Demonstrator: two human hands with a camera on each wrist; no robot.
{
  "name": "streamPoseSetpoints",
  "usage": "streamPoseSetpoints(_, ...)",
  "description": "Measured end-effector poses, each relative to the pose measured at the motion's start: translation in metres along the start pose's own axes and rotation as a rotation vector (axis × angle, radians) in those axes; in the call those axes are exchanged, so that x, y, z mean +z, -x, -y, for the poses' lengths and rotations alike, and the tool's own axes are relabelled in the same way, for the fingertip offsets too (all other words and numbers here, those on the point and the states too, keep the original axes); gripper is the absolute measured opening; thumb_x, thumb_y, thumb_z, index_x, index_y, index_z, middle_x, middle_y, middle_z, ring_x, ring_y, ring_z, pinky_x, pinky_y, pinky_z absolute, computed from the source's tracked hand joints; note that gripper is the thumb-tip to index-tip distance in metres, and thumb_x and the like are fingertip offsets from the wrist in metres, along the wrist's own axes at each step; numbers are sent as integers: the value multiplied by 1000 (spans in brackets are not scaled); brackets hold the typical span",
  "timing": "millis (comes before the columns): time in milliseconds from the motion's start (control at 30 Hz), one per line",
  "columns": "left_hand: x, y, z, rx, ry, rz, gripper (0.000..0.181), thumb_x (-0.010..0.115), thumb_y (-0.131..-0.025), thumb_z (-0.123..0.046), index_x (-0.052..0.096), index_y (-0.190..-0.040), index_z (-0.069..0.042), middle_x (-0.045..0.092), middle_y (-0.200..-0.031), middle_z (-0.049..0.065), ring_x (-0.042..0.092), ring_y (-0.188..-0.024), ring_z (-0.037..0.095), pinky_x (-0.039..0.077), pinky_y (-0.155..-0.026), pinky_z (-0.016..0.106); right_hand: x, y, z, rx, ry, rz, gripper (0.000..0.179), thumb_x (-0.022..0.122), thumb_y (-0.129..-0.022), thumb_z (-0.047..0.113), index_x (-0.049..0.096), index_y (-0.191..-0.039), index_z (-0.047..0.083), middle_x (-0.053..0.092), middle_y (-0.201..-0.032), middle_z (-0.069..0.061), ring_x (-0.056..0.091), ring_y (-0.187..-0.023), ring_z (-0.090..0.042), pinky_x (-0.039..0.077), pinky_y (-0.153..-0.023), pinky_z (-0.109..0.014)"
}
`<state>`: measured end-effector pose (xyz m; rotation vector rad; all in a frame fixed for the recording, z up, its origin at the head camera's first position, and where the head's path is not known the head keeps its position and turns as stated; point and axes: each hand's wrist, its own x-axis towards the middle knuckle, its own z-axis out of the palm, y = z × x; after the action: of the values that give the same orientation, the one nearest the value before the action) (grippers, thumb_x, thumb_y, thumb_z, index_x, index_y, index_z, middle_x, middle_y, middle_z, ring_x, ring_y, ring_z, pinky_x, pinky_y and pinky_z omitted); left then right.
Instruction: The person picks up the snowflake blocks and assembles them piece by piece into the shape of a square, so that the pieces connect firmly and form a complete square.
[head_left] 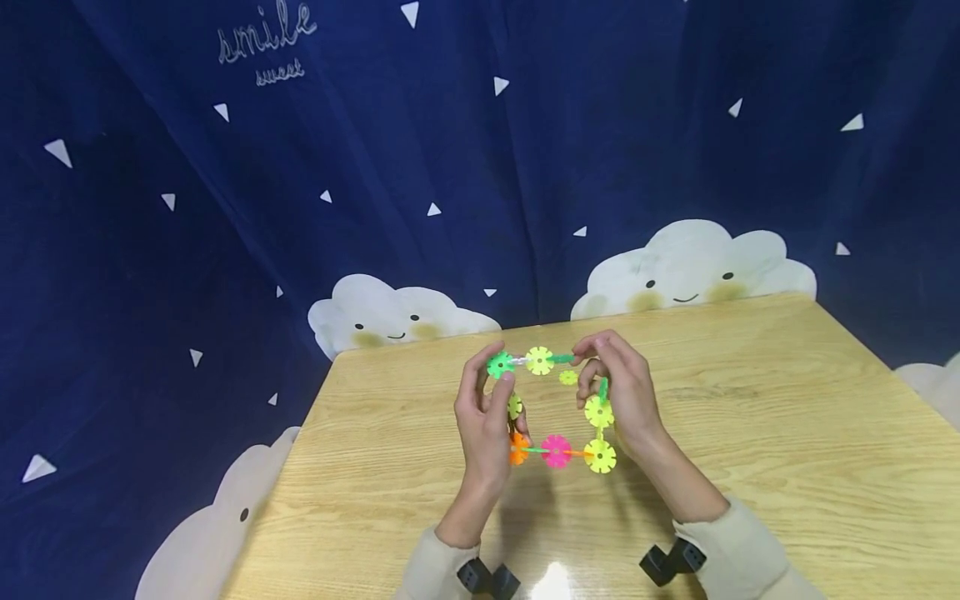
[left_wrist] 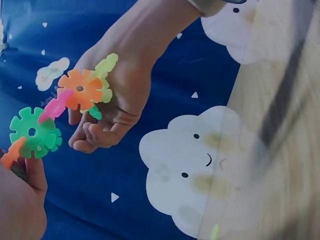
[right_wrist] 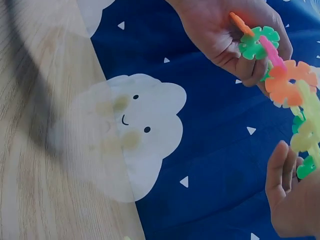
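A chain of notched plastic snowflake discs, bent into a loop, hangs between both hands above the table; a pink disc (head_left: 557, 451) is in its lower side. My left hand (head_left: 483, 425) grips the loop's left side, with a green disc (head_left: 500, 364) between thumb and fingers. On the right, my right hand (head_left: 626, 392) holds the chain with curled fingers near an edge-on green disc (head_left: 562, 358) and a yellow disc (head_left: 599, 412). In the right wrist view, an orange disc (right_wrist: 291, 83) shows between the hands. Fingers hide parts of the chain.
A loose yellow disc (head_left: 568, 377) appears to lie on the wooden table (head_left: 375, 467) behind the loop. A dark blue curtain (head_left: 450, 150) with white triangles and clouds hangs behind the table. Black devices (head_left: 672, 561) sit at the cuffs.
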<state>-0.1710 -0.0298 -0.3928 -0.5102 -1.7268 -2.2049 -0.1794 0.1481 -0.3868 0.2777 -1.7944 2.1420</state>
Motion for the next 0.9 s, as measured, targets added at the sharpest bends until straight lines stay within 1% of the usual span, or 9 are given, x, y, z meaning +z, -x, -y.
streamPoseSetpoints(67, -3, -2, -2, 7, -2, -6, 36, 60, -105, -17, 58, -140, -15, 59, -101, 7, 49, -40, 9, 45, -36, 22, -1, -1, -2, 3, 12, 25, 43, 35, -115, 27, 59, -108, -7, 64, -94, -13, 62, -57, -21, 58, -55, -34)
streamPoseSetpoints(133, -7, -4, -3, 15, 2, -11, 36, 61, -105, -18, 58, -141, -15, 59, -100, 6, 49, -41, 9, 45, -36, 21, -4, -3, -4, 4, 25, 37, 43, 34, -115, 29, 60, -108, -5, 66, -96, -12, 64, -61, -22, 59, -59, -34)
streamPoseSetpoints(300, -21, -8, -8, 37, 5, -37, 40, 58, -104, -14, 54, -144, -9, 62, -121, 11, 49, -41, 9, 45, -36, 21, -16, -14, -16, 40, 72, 26, 41, 37, -115, 29, 60, -110, -5, 65, -103, -17, 66, -74, -20, 62, -68, -32)
streamPoseSetpoints(400, -31, -9, -11, 39, -3, -65, 41, 57, -104, -13, 54, -145, -8, 61, -130, 15, 49, -42, 9, 45, -36, 20, -27, -23, -31, 120, 137, 22, 37, 41, -114, 26, 59, -116, -7, 66, -106, -17, 69, -79, -20, 63, -72, -31)
streamPoseSetpoints(467, -38, -10, -12, 34, -6, -81, 41, 57, -105, -13, 54, -145, -9, 61, -129, 16, 49, -42, 10, 45, -36, 21, -34, -28, -43, 188, 175, 26, 36, 43, -113, 24, 58, -121, -7, 67, -110, -19, 71, -81, -20, 64, -74, -31)
streamPoseSetpoints(533, -46, -9, -13, 30, -19, -98, 39, 58, -104, -13, 57, -143, -12, 62, -122, 16, 49, -42, 10, 45, -36, 21, -42, -30, -54, 256, 209, 39, 38, 43, -113, 24, 55, -128, -9, 67, -115, -19, 72, -84, -19, 64, -76, -32)
streamPoseSetpoints(633, -57, -8, -15, 24, -50, -123, 38, 58, -104, -11, 60, -141, -15, 63, -109, 10, 48, -40, 11, 45, -35, 21, -51, -32, -70, 322, 243, 68, 37, 47, -112, 20, 53, -135, -9, 65, -121, -23, 72, -85, -19, 64, -78, -35)
streamPoseSetpoints(733, -68, -8, -18, 24, -76, -141, 38, 58, -103, -9, 62, -140, -18, 64, -104, 6, 48, -39, 11, 44, -35, 21, -58, -36, -84, 338, 298, 110, 37, 53, -109, 13, 52, -140, -8, 61, -124, -26, 72, -86, -24, 65, -76, -39)
streamPoseSetpoints(900, -82, -8, -21, 23, -105, -146, 38, 59, -103, -10, 63, -141, -17, 64, -111, 8, 48, -38, 10, 44, -34, 21, -64, -48, -99, 324, 382, 187, 40, 58, -103, 1, 51, -142, -8, 54, -131, -33, 69, -77, -25, 65, -67, -40)
